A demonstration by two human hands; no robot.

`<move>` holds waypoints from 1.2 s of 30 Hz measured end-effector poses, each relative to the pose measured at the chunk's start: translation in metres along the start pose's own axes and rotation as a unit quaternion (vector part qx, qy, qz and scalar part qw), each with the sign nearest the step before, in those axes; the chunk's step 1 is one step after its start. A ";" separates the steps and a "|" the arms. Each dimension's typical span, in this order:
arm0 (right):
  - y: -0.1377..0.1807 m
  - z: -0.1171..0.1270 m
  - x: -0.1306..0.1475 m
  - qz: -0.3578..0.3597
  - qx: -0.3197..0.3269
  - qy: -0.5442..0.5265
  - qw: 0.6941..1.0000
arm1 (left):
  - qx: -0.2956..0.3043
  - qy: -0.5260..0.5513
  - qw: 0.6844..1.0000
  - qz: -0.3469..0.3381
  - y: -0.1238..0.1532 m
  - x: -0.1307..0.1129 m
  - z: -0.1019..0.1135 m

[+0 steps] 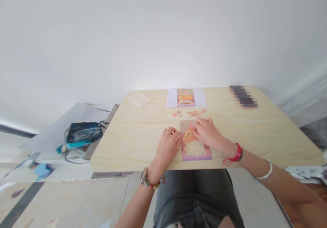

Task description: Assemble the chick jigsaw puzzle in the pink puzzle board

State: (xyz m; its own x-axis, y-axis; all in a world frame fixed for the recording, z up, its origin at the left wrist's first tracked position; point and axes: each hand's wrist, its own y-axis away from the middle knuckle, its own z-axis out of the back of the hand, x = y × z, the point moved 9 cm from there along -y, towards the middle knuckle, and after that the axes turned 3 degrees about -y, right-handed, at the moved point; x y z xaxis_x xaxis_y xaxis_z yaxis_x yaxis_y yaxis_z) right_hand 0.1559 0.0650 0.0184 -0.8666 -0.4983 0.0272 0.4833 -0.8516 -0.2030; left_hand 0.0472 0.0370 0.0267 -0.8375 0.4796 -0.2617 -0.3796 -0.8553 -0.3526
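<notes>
1. Puzzle board [195,148] lies flat on counter [133,136] near front edge, loose pieces [190,113] just beyond.
2. Left hand [168,146] rests at board's left edge, grip loosely curled, holding nothing I can make out.
3. Right hand [208,132] fingers pressed on board's top; can't tell if pinching a piece.
4. Risk: board sits close to edge, a push could slide it off.
5. Long axis runs away from person, pic upright.

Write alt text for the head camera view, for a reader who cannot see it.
A person's left hand and right hand rest on a partly finished jigsaw puzzle on a pale wooden table. Loose puzzle pieces lie just beyond it, before a printed reference picture. A blurred-out dark object lies at the far right.
</notes>
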 end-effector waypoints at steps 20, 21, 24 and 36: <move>0.005 0.004 0.002 0.106 0.047 -0.052 0.992 | 0.021 0.002 1.000 -0.010 0.001 -0.012 -0.005; 0.009 0.005 0.002 0.118 0.046 -0.050 0.991 | 0.023 0.007 1.000 -0.014 0.002 -0.014 -0.007; 0.021 0.006 0.001 0.143 0.045 -0.036 0.988 | 0.034 0.025 0.999 -0.025 0.003 -0.024 -0.012; 0.032 0.007 0.006 0.160 0.032 -0.003 0.987 | 0.072 0.018 0.996 -0.056 -0.002 -0.045 -0.022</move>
State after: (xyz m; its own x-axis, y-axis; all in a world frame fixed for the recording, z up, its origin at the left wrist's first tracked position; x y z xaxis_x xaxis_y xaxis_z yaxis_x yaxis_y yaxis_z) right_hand 0.1666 0.0336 0.0188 -0.6679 -0.7439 -0.0228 0.7389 -0.6592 -0.1394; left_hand 0.0941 0.0218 0.0199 -0.7733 0.5777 -0.2612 -0.5241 -0.8143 -0.2494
